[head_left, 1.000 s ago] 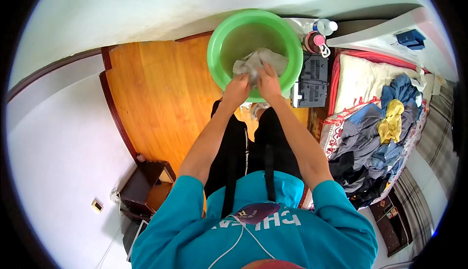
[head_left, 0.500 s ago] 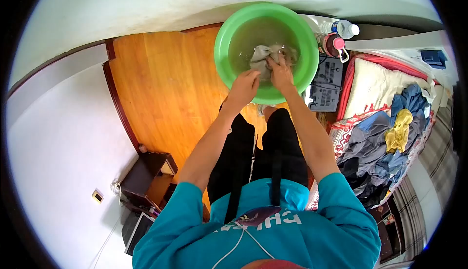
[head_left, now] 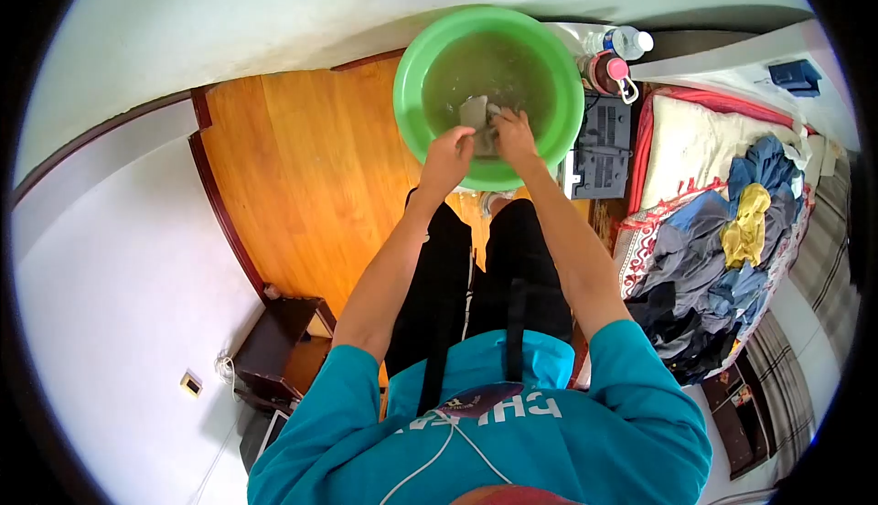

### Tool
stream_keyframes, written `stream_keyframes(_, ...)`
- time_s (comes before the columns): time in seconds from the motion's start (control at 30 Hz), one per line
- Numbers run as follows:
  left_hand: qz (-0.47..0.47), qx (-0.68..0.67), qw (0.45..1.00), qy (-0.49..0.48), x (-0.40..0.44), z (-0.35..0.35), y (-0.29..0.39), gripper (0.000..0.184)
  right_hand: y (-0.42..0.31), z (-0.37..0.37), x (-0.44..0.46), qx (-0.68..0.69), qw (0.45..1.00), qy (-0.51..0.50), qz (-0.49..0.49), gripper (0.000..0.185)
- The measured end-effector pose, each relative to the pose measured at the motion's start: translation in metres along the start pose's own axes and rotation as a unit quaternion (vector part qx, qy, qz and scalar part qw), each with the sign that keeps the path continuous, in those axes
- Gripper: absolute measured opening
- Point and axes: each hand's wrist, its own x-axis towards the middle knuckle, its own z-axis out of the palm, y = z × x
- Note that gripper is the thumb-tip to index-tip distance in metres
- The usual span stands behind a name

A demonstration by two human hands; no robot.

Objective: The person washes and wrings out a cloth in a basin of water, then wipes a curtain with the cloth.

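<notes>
A green plastic basin (head_left: 412, 93) of murky water (head_left: 485, 61) stands in front of my legs. A wet, pale grey cloth (head_left: 474, 112) lies bunched in the water near the basin's near side; its exact kind cannot be made out. My left hand (head_left: 447, 159) is closed on the left edge of the cloth, just over the near rim. On the other side, my right hand (head_left: 514, 136) grips the cloth with its fingers bent. Part of the cloth is hidden under the water and behind the fingers.
To the basin's right stand a clear plastic bottle (head_left: 629, 43) and a dark bottle with a pink cap (head_left: 616, 69), near a grey appliance (head_left: 602, 150). A heap of clothes (head_left: 700, 249) covers part of the bed. A dark wooden cabinet (head_left: 274, 345) stands at the lower left.
The cloth has been drawn toward me and looks more bunched. My right hand has shifted left and closed more, nearer my left hand. The whole view has shifted slightly.
</notes>
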Motion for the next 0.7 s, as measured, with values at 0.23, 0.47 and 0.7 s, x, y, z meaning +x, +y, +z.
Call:
stream_keyframes(0.23,-0.165,-0.170,0.965,0.116,0.022,0.026,-0.035,0.043,-0.041,-0.043,-0.019,0.335,0.934,0.117,-0.026,0.047)
stream_keyframes(0.47,-0.296,-0.455,0.836,-0.076,0.036,-0.001,0.035,0.046,-0.078,-0.097,-0.037,0.355,0.910,0.205,-0.060,0.038)
stream_keyframes(0.7,-0.316,-0.468,0.825,-0.012,0.040,0.013,0.050,0.032,-0.091,-0.089,-0.033,0.242,0.913,0.316,0.091,0.028)
